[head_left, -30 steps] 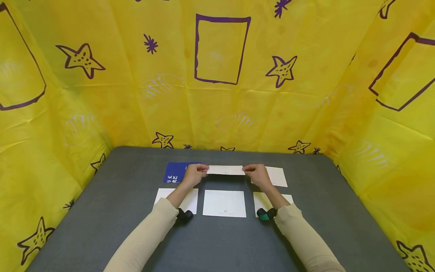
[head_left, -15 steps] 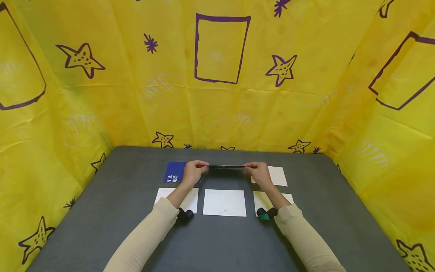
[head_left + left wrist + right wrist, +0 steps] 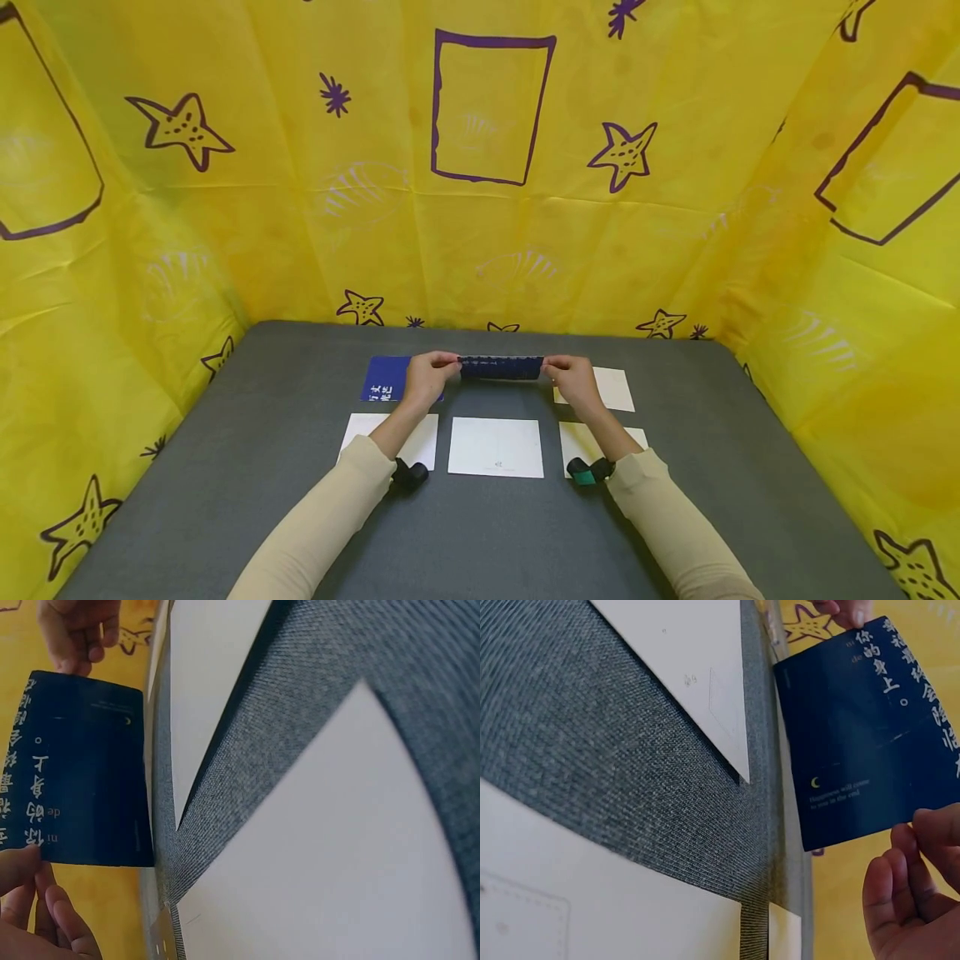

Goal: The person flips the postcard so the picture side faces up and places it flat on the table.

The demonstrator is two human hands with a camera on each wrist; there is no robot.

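Observation:
Between both hands a dark blue postcard [image 3: 501, 367] with white Chinese lettering is held up off the table, in the middle of the back row. My left hand [image 3: 427, 377] pinches its left edge, and my right hand [image 3: 572, 382] pinches the right edge. The right wrist view shows a small yellow moon and fine print on the card's blue face [image 3: 870, 742]. Under the left hand lies a blue card [image 3: 384, 379] with white characters. Partly covered by the right hand is a cream card [image 3: 613, 389].
Nearer the body, a front row of white cards lies flat: a left card [image 3: 363, 427], a middle card [image 3: 495, 447] and a right card [image 3: 630, 435]. The dark grey table [image 3: 480, 542] meets a yellow patterned curtain [image 3: 480, 250] behind and on both sides.
The held postcard has turned over in the hands: its white side showed first, then its thin edge, and now its blue face. Both hands stay at nearly the same spot.

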